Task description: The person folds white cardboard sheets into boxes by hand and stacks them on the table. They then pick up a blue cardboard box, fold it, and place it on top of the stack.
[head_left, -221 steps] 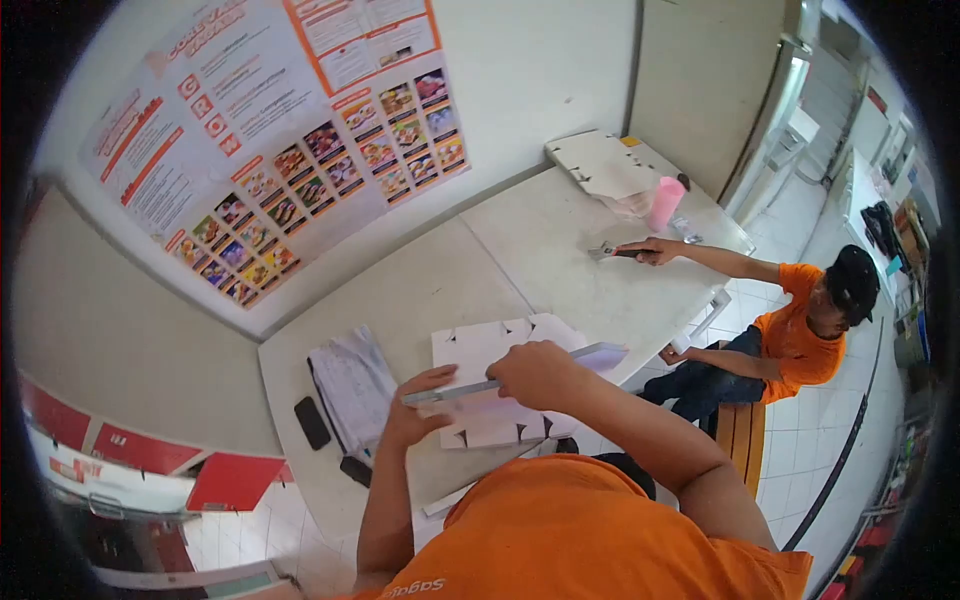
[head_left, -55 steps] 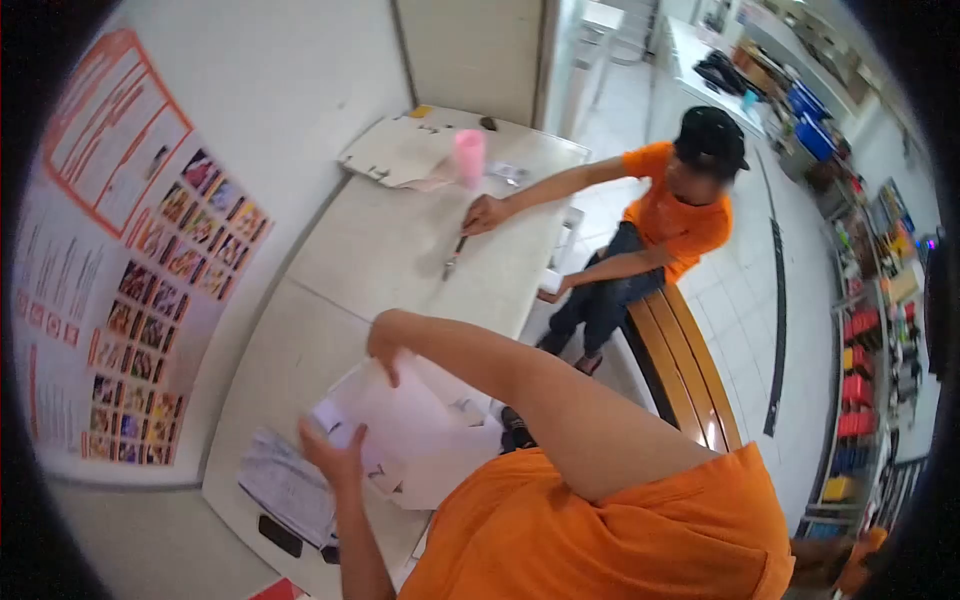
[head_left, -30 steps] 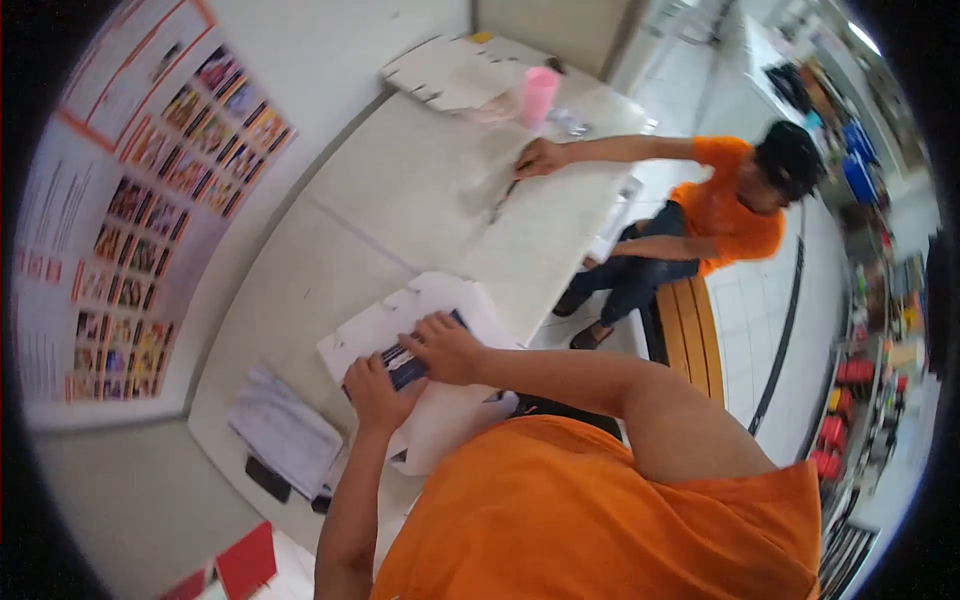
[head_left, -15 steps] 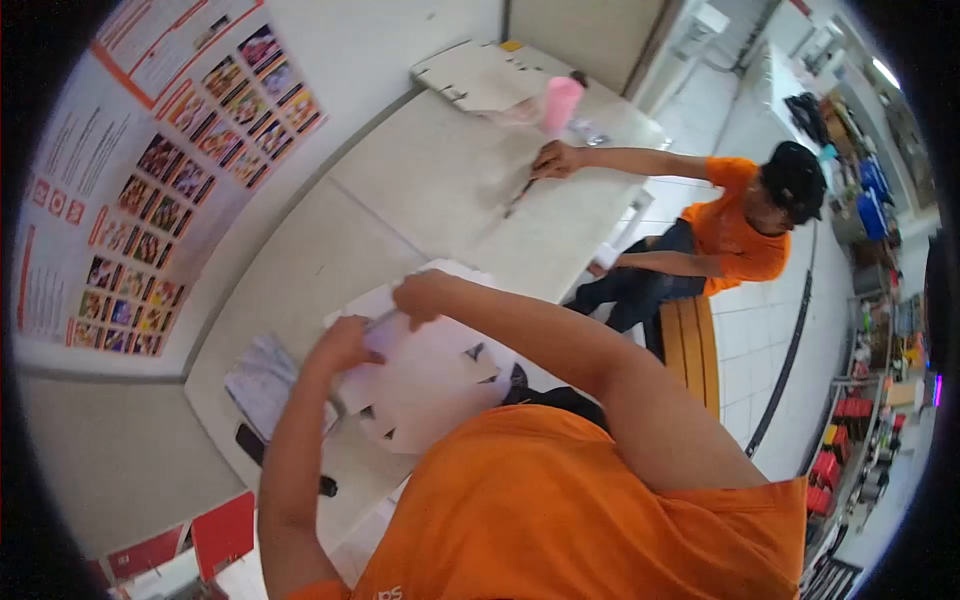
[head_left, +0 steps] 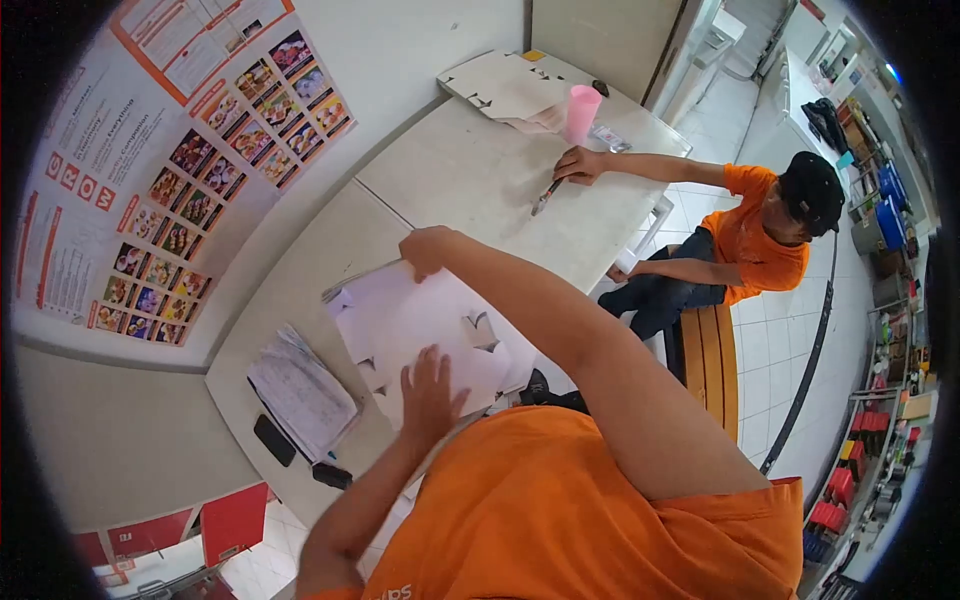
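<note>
A pile of white sheets (head_left: 400,320) with dark, corner-like marks or cut-outs lies at the near side of the white table, close to my body. My left hand (head_left: 430,395) rests on the top sheet with its fingers spread. At the far edge of the sheets, my right hand (head_left: 428,250) is closed on the top sheet's edge; the fingertips are partly hidden. Left of the pile lies a worn stack of written papers (head_left: 305,385).
A phone-like black object (head_left: 274,440) and a small black item (head_left: 332,475) lie by the papers. Across the table (head_left: 440,180), a seated person in orange (head_left: 755,235) holds a brush (head_left: 546,197). Beyond are a pink cup (head_left: 582,115) and more marked white sheets (head_left: 505,85).
My left hand has moved from the sheets' far edge down onto the top sheet, opening its fingers. My right hand stays at the far edge. The view has shifted slightly.
</note>
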Available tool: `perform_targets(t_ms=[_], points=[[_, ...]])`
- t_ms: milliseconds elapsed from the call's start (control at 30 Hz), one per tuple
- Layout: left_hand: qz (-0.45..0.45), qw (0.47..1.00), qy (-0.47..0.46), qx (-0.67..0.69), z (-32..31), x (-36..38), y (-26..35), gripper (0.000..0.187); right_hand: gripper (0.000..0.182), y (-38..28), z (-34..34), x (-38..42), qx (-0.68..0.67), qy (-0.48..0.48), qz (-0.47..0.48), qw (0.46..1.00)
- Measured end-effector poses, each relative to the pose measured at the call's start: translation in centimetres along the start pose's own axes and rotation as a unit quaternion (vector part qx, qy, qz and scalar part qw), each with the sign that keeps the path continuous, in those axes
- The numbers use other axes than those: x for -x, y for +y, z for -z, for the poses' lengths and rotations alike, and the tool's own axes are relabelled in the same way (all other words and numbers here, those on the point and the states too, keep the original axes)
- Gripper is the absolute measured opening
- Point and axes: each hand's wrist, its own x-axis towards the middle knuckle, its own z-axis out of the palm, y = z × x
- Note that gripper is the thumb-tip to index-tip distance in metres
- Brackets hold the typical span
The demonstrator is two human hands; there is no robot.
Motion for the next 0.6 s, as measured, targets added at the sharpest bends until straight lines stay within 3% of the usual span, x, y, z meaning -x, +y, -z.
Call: perform_targets(t_ms=[167,300,400,467,533,600], points=[[0.093,0.993,-0.058,0.038,-0.4,-1.0,1.3,0.098,0.019,-2.0,-1.5,1.1,0.007,0.037,-0.062,0.997],[0.123,0.985,-0.117,0.027,0.0,-2.2,0.9,0.113,0.016,-6.4,-1.7,5.0,0.034,0.117,-0.060,0.991],[0.125,0.982,-0.130,0.047,-0.4,-2.1,0.5,0.111,0.017,-9.7,-3.4,10.0,0.106,0.145,-0.042,0.983],[0.118,0.979,-0.148,0.076,-1.0,-1.5,0.2,0.106,0.021,-11.0,-5.7,12.7,0.084,0.197,-0.040,0.976],[0.106,0.988,-0.104,0.028,-2.0,-0.9,0.0,0.102,0.032,-11.6,-7.5,14.7,0.092,0.235,-0.032,0.967],[0.107,0.984,-0.139,0.023,-2.5,-1.0,-0.2,0.097,0.037,-12.2,-8.9,16.6,0.092,0.246,-0.026,0.964]])
